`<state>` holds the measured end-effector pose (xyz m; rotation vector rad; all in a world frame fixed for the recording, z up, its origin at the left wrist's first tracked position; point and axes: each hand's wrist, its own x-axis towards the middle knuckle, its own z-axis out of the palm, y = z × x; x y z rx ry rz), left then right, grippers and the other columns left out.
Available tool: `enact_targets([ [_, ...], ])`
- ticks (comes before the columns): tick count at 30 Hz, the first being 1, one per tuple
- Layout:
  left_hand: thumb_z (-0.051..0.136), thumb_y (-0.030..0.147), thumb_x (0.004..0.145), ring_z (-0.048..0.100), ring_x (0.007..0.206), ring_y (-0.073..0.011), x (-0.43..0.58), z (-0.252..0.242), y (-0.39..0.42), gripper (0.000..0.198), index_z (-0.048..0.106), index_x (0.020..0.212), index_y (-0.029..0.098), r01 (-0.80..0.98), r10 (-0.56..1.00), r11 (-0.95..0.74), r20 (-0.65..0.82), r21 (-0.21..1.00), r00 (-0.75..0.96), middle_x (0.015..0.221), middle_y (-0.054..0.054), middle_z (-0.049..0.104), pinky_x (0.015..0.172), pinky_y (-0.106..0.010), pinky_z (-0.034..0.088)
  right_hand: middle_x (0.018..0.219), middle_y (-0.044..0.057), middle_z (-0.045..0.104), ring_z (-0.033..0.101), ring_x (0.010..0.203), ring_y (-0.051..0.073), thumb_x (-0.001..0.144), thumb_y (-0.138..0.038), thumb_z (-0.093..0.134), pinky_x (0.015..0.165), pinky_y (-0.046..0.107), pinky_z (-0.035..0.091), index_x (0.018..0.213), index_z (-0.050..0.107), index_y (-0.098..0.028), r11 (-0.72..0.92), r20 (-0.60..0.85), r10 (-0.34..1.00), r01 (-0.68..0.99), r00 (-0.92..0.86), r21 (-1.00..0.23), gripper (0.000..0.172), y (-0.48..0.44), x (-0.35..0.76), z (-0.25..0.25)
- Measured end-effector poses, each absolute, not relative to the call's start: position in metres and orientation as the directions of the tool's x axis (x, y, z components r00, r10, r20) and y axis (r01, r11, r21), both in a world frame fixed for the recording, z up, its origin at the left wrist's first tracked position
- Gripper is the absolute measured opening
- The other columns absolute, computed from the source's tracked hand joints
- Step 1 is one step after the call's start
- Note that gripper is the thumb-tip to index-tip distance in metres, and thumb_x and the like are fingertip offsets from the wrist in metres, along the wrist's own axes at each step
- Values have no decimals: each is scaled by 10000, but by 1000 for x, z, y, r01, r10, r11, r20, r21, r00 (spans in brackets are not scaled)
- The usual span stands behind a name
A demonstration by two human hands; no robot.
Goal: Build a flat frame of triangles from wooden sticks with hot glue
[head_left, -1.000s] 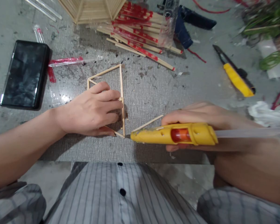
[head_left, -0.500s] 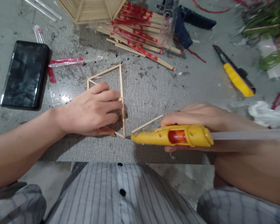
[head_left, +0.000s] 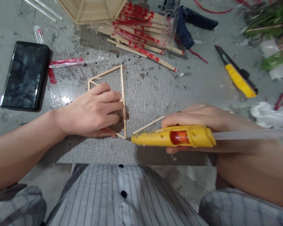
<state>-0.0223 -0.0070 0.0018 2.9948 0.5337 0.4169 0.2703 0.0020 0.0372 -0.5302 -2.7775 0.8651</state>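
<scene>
Shifted slightly left since one second ago: yellow glue gun (head_left: pixel 160 137), with nozzle tip at the near right corner of the stick frame (head_left: pixel 123 82). Unchanged in place: stick frame, lying left of centre on the grey surface (head_left: pixel 155 94). Laid over the stick frame and touching it: left grip (head_left: pixel 91 110); cannot tell whether clenched or only pressing. Closed around the glue gun: right grip (head_left: pixel 195 116), with translucent glue stick (head_left: pixel 247 135) projecting rightward from the rear. Just beyond the glue gun, slanting between stick frame and right grip: loose stick (head_left: pixel 149 124). Farther left: black rectangular device (head_left: pixel 24 75). Far centre: pile of red-wrapped chopsticks (head_left: pixel 141 35) beside a stick-built structure (head_left: pixel 94 14). Right: yellow-and-black utility knife (head_left: pixel 239 79), with blade directed far left. Far right: green plant bundle (head_left: pixel 265 26).
</scene>
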Motion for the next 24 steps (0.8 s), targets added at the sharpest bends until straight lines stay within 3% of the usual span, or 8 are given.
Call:
enact_targets([
  [5,607,452,915,603,1068,-253,-23,1,-7,276,616,773,215,321,357,-932,269,169,895,1036,-56,705,916,-429,462,582,-66,605,546,448,46,949,-524,538,470,163,395,835,586,-190,747,49,402,296,-914,-596,356,1,274,39],
  [10,575,465,929,602,1063,-262,-24,0,-7,285,640,793,223,323,344,-938,246,124,906,1051,-63,707,917,-449,462,606,-59,628,553,457,56,905,-500,617,475,179,390,846,600,-203,697,99,452,282,-886,-660,303,1,274,36],
  [17,601,445,914,605,1063,-267,-23,2,-7,264,638,763,233,334,370,-926,235,177,899,1041,-58,712,911,-455,459,612,-25,637,558,464,95,891,-531,613,456,213,394,825,619,-196,701,10,426,323,-904,-636,342,3,275,34],
  [21,583,474,924,601,1081,-269,-24,1,-7,300,628,763,225,325,344,-939,228,115,911,1046,-58,715,897,-445,453,651,-31,647,563,502,95,882,-565,614,474,213,406,920,638,-232,617,-67,464,376,-883,-692,336,8,289,35],
  [24,523,482,964,609,1056,-263,-24,2,-7,350,612,769,205,304,302,-952,273,35,913,1029,-66,720,861,-432,450,785,12,695,645,668,140,826,-647,630,587,250,490,914,639,-250,492,-35,603,405,-797,-771,407,21,306,40],
])
